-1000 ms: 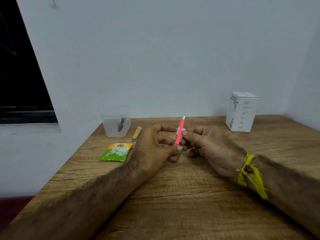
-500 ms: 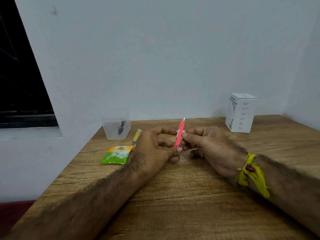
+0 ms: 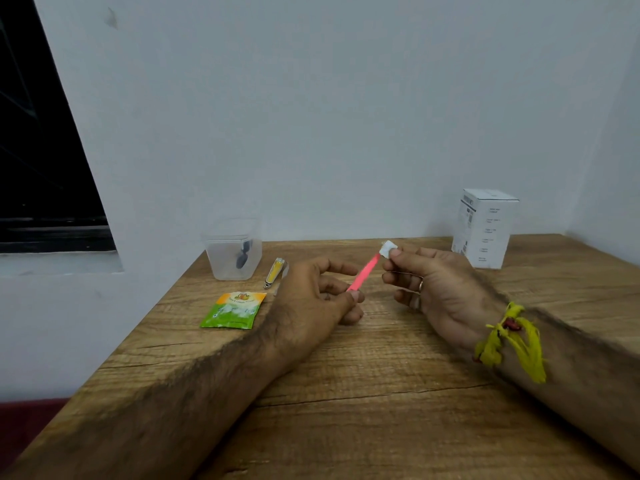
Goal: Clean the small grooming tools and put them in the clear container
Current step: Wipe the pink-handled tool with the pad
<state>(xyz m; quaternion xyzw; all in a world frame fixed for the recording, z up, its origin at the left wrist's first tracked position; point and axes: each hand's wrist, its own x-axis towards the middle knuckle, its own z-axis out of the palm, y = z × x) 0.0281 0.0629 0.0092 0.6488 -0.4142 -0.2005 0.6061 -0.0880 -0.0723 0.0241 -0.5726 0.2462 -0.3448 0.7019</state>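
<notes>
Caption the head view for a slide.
Left hand holds a pink tool while the right hand wipes its tip with a white pad.

I see the wooden table bare in front of my forearms. Toward the clear container at far left, a yellow nail clipper and green sachet lie beside it; 1 white box blocks far right.

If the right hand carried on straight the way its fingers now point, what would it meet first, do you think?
The right hand points left, pinching a white wipe at the tip of the pink tool. Going on, it would probably meet the left hand first, though depth is unclear.
</notes>
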